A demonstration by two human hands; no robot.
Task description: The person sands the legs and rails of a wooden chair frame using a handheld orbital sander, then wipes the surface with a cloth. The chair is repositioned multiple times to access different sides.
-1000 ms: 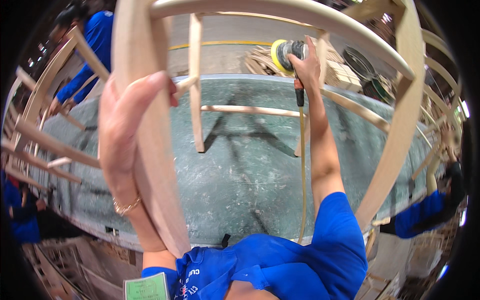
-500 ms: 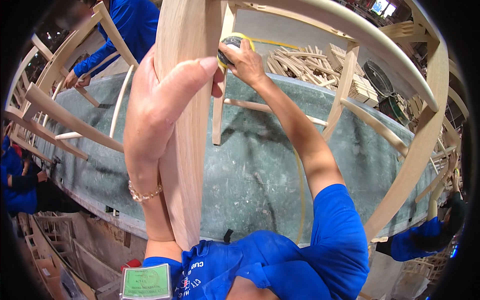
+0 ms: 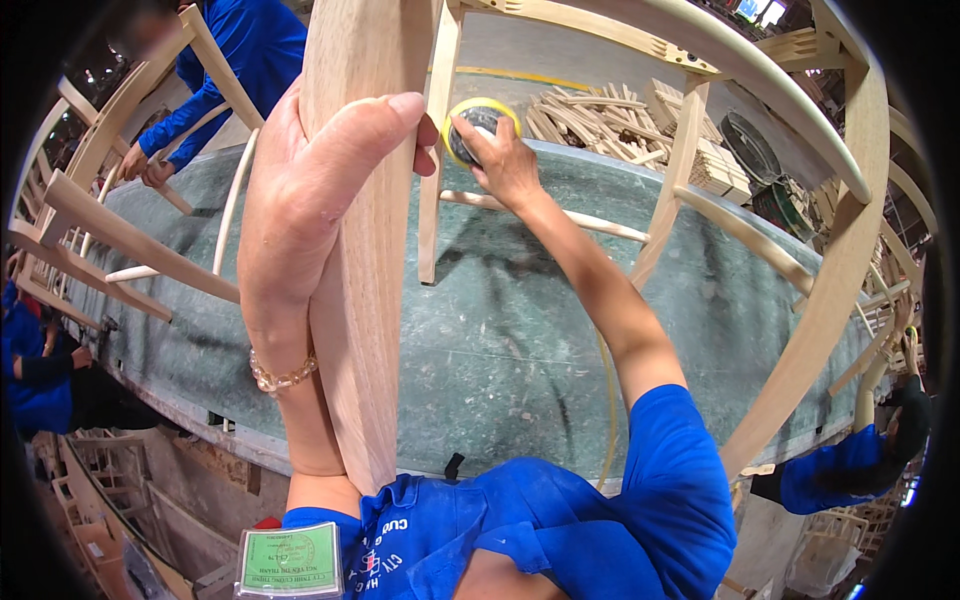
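Chair frame (image 3: 370, 300), pale wood, lengthwise grain, gently curved, seemingly unvarnished

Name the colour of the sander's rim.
Yellow; the rim of the sander shows best in the head view.

Text in two spots. Green badge (image 3: 288, 562) in a clear sleeve, on the person's left chest, just off the near edge of the table (image 3: 500, 390): several dark printed lines, upside down as seen, plus a round stamp (image 3: 298, 546) toward the badge's upper right corner. Blue shirt (image 3: 570, 520), beside the badge: white lettering (image 3: 391, 555), also inverted, small red-and-white emblem (image 3: 370, 563) among it.
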